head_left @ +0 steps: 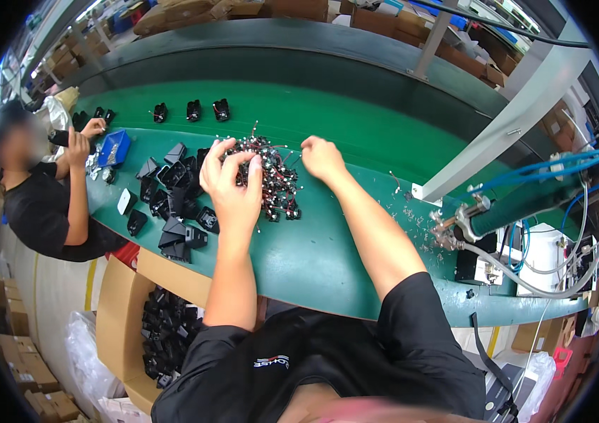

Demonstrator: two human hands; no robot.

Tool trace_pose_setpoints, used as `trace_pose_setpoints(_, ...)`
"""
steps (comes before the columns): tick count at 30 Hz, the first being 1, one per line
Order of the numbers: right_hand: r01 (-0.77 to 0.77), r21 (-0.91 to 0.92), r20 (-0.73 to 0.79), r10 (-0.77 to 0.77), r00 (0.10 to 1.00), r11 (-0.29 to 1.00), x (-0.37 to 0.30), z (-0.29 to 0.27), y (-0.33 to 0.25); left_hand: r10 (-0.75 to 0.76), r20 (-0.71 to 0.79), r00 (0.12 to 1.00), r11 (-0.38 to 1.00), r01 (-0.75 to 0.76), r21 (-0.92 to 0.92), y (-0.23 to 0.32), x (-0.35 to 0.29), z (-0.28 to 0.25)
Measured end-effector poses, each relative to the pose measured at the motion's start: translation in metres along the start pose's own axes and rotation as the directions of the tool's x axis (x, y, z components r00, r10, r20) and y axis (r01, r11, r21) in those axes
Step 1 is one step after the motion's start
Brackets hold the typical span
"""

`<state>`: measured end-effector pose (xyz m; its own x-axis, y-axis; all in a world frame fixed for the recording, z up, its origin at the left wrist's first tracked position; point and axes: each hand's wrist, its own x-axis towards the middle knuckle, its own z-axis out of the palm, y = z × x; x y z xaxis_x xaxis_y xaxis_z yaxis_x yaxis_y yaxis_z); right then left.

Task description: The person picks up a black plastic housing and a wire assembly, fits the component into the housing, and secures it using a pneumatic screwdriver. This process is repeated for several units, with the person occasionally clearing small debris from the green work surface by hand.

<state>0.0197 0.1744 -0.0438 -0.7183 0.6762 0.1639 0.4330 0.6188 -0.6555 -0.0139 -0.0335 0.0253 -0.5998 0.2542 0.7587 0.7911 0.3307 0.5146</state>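
Note:
A heap of small wired electronic parts (282, 187), with red, black and white leads, lies on the green worktable (306, 261). My left hand (232, 180) is over the left side of this heap, fingers bent and apart, with no held thing visible. Just right of the heap, my right hand (322, 161) is closed, thumb and forefinger pinched beside some thin wire ends. What it grips is too small to make out. Left of my left hand lies a pile of black plastic housings (179, 187).
Three black housings with wires (193, 111) stand on the green belt beyond. A co-worker (49, 183) sits at left near a blue bin (113, 148). A carton (119, 324) of black parts stands below the table edge. At right are a metal post (511, 106) and a hose-fed tool (525, 208).

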Motion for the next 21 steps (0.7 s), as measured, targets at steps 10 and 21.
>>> trace_pose_setpoints(10,0.236,-0.098,0.230,-0.208,0.951,0.967,0.043,0.036,-0.018,-0.049,0.041,0.998,0.997,0.047,0.059,-0.029,-0.057,-0.147)
trace_pose_setpoints(21,0.538,-0.021,0.122,-0.532,0.838,0.843,0.041,0.014,-0.001,0.027,0.249,0.968,0.930,-0.116,0.349,-0.059,-0.079,-0.136)
